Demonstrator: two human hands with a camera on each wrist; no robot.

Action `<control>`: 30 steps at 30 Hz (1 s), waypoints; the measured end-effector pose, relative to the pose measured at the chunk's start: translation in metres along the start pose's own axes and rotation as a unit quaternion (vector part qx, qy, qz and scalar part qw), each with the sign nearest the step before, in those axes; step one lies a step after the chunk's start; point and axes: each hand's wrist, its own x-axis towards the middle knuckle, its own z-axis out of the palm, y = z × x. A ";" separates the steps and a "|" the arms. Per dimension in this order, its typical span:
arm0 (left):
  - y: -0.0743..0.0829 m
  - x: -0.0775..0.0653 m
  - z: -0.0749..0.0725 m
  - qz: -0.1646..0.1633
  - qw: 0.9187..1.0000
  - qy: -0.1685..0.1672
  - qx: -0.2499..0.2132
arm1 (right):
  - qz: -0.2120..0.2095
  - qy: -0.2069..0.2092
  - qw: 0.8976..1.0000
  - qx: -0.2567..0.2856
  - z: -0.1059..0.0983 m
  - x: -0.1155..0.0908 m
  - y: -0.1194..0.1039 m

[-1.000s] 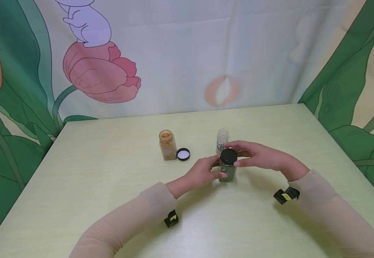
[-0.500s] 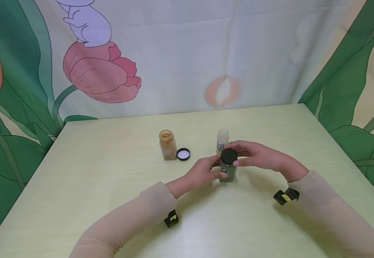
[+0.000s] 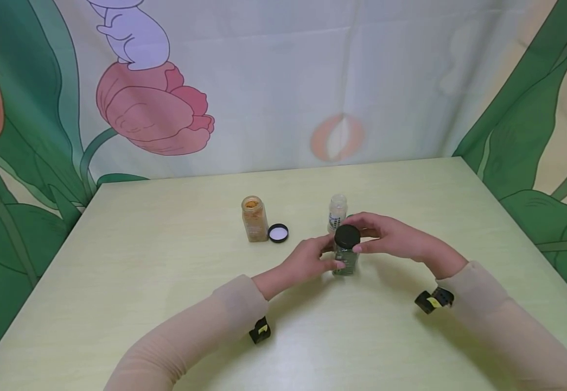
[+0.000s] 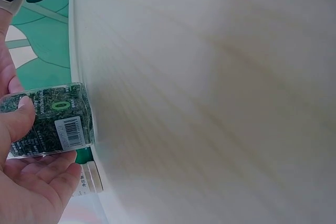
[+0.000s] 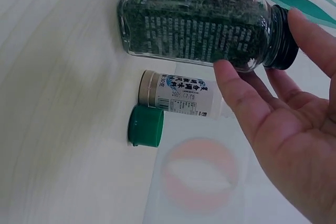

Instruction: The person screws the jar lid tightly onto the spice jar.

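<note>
A square glass jar of dried green herbs (image 3: 345, 265) stands upright near the middle of the table. Its black lid (image 3: 347, 237) is on. My left hand (image 3: 307, 260) grips the jar's body from the left, thumb in front; the fingers pass under its far side in the left wrist view. From the right, my right hand (image 3: 393, 236) holds the lid between thumb and fingers. One of its fingertips lies beside the jar's shoulder in the right wrist view. Just behind the jar is a small clear seasoning bottle (image 5: 184, 95) with a white label, uncapped, beside a green cap (image 5: 147, 125).
An open glass jar of orange-brown spice (image 3: 255, 224) stands to the left, with a black lid (image 3: 278, 233) lying beside it, white inside up. The pale table (image 3: 141, 260) ends at a printed curtain (image 3: 263, 98) behind.
</note>
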 end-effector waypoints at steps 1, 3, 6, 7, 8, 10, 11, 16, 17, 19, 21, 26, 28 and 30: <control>0.000 0.000 0.000 0.001 1.000 0.000 -0.001 | 0.002 -0.006 1.000 0.001 -0.001 0.000 0.000; -0.001 0.000 0.000 0.002 1.000 0.000 -0.004 | 0.007 -0.016 1.000 0.000 -0.003 0.000 0.000; -0.001 0.000 0.001 0.004 1.000 0.000 -0.001 | 0.012 -0.028 1.000 -0.005 -0.006 0.000 -0.001; -0.001 0.000 0.000 0.004 1.000 0.000 -0.001 | 0.012 -0.030 0.999 -0.007 -0.006 0.000 -0.001; -0.001 0.000 0.000 0.003 1.000 0.001 -0.002 | 0.013 -0.030 0.999 -0.009 -0.006 0.000 -0.001; -0.001 0.000 0.000 0.003 1.000 0.001 -0.001 | 0.014 -0.029 0.999 -0.009 -0.006 0.000 -0.001; -0.001 0.000 0.000 0.002 1.000 0.000 -0.001 | 0.015 -0.027 0.999 -0.009 -0.006 0.000 -0.002; -0.001 0.000 0.000 -0.003 1.000 -0.001 0.002 | 0.009 -0.013 1.000 -0.002 -0.003 0.000 -0.001; -0.001 0.000 0.000 -0.004 1.000 -0.001 0.003 | 0.007 -0.010 1.000 0.000 -0.003 0.000 0.000; -0.001 0.000 0.000 -0.005 1.000 -0.001 0.004 | -0.001 -0.006 1.000 0.003 -0.001 0.000 0.001; -0.001 0.000 0.000 -0.005 1.000 -0.001 0.005 | -0.006 -0.001 1.000 0.006 0.000 0.000 0.001; -0.001 0.000 0.000 -0.005 1.000 -0.002 0.006 | -0.001 0.014 1.000 0.006 0.003 0.000 0.002; -0.001 0.000 0.000 -0.005 1.000 -0.002 0.005 | 0.003 0.017 1.000 0.004 0.003 0.000 0.002; -0.001 0.000 0.000 -0.005 1.000 -0.002 0.004 | 0.005 0.013 1.000 0.004 0.002 -0.001 0.002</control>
